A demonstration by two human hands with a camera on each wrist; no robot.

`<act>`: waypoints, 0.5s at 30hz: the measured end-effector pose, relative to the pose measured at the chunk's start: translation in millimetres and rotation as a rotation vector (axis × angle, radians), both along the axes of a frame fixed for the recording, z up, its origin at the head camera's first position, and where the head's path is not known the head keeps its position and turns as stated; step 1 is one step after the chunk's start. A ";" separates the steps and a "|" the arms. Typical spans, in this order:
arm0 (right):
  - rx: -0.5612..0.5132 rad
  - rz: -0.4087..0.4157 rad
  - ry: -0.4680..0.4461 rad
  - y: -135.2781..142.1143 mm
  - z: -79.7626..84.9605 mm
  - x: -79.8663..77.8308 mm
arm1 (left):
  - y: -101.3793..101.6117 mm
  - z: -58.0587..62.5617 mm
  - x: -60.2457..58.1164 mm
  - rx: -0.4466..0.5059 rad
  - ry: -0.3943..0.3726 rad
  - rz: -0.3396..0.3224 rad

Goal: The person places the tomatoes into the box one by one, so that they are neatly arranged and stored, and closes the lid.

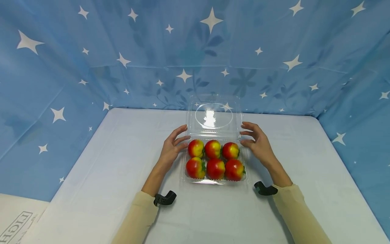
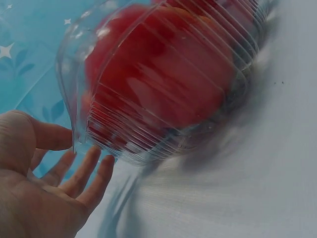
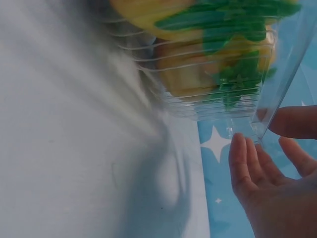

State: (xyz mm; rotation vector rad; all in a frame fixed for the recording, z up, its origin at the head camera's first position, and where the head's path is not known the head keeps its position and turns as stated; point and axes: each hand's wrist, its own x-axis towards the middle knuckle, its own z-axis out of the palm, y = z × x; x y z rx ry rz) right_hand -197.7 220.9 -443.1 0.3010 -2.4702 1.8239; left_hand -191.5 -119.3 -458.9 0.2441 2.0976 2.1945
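A clear plastic clamshell box [image 1: 202, 181] lies with its lid [image 1: 214, 115] raised at the back. Two rows of red-and-yellow fruits [image 1: 215, 168] with green leafy tops fill its tray. My left hand [image 1: 172, 147] is at the box's left side near the hinge, fingers mostly straight. In the left wrist view, its thumb [image 2: 54, 137] meets the rim and its fingertips touch the ribbed wall. My right hand [image 1: 258, 144] mirrors it on the right side. The right wrist view has its thumb [image 3: 294, 122] at the rim and its fingers reaching up below the corner.
The box stands on a white-covered table [image 1: 106, 162]. A blue curtain [image 1: 146, 40] with white stars hangs close behind the table and along its sides. At the lower left is a pale surface [image 1: 18, 217] with printed lettering. Black wrist cameras [image 1: 166, 198] sit at both cuffs.
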 end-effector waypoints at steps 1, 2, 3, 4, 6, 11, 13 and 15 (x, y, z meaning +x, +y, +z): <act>-0.006 -0.005 0.005 -0.1 1.3 -0.2 | 0.2 0.2 -0.4 -0.001 0.003 0.000; -0.009 -0.011 0.007 -0.3 2.6 -0.4 | 0.4 0.4 -0.8 -0.003 0.005 -0.002; -0.012 -0.019 0.011 -0.4 3.8 -0.7 | 0.5 0.5 -1.0 -0.004 0.006 -0.003; -0.013 -0.026 0.013 -0.7 5.1 -0.8 | 0.8 1.1 -1.1 -0.005 0.008 -0.004; -0.024 -0.040 0.014 -1.3 7.3 -1.0 | 1.3 2.1 -1.2 -0.010 0.011 -0.001; -0.051 -0.072 0.023 -2.8 10.7 -2.2 | 2.2 3.3 -1.0 -0.026 0.033 0.016; -0.063 -0.081 0.027 -3.3 10.9 -2.9 | 2.3 2.5 -0.9 -0.039 0.037 0.026; -0.080 -0.086 0.029 -3.4 10.7 -3.1 | 2.5 1.8 -0.9 -0.054 0.039 0.033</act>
